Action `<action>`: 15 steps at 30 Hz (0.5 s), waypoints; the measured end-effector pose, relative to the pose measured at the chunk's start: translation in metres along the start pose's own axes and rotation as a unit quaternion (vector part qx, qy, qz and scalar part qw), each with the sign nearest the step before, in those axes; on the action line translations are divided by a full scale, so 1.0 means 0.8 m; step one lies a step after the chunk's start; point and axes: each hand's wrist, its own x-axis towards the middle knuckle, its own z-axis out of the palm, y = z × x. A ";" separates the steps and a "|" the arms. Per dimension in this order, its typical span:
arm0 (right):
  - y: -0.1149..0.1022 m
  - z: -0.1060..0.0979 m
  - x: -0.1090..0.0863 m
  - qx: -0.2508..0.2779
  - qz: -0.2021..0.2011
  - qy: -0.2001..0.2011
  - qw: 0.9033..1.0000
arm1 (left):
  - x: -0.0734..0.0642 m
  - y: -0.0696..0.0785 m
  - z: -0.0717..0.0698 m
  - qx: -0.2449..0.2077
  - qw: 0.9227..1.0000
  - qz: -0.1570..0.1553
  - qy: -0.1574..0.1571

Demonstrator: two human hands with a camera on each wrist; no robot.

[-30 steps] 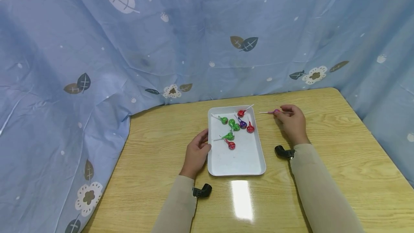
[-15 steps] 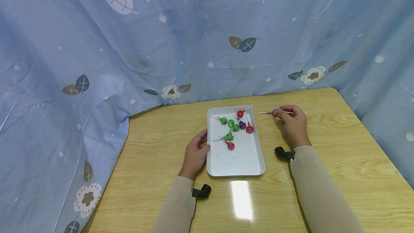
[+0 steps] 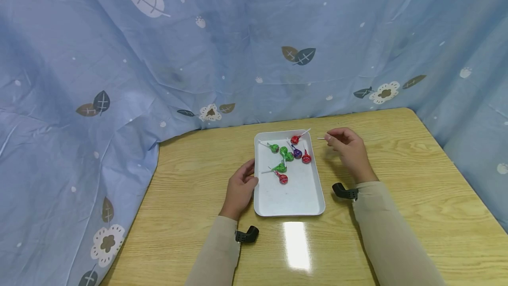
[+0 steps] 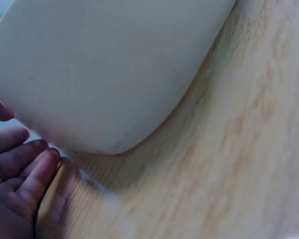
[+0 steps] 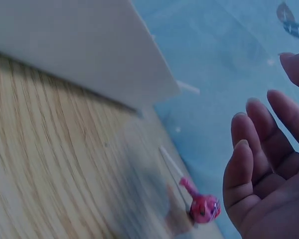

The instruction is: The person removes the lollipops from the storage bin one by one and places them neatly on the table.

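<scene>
A white tray holds several wrapped lollipops: green ones, red ones and a purple one. At its left side my left hand holds the tray's edge, thumb at the rim and fingers along the outer wall. To the right of the tray, a pink lollipop lies on the table, its white stick pointing towards the tray. My right hand is over it with spread, relaxed fingers, apart from it in the right wrist view; its head is hidden in the head view.
The tray stands on a light wooden table. A blue patterned cloth hangs behind the table and along both sides. Black wrist cameras are strapped at both sleeves. Light reflects off the table in front of the tray.
My right hand has let go of the pink lollipop's head and moved left over it towards the stick. The left hand and the tray have stayed in place.
</scene>
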 end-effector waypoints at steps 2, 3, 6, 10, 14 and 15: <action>-0.003 0.003 -0.001 0.002 0.000 -0.006 1.000 | 0.000 0.000 0.000 0.001 1.000 0.000 -0.001; -0.004 0.005 -0.002 0.003 0.000 -0.009 1.000 | 0.000 0.001 0.000 0.002 1.000 0.000 -0.002; -0.013 0.010 -0.004 0.006 0.002 -0.024 1.000 | 0.000 0.001 0.000 0.002 1.000 0.002 -0.003; -0.028 0.019 -0.007 0.011 -0.002 -0.057 0.998 | 0.000 0.001 0.000 0.001 1.000 0.002 -0.002; -0.039 0.030 -0.012 0.005 -0.017 -0.082 0.996 | 0.000 0.001 0.000 0.000 1.000 0.002 -0.001; -0.041 0.034 -0.013 0.004 -0.021 -0.088 0.996 | 0.000 0.000 0.000 0.001 1.000 0.002 -0.001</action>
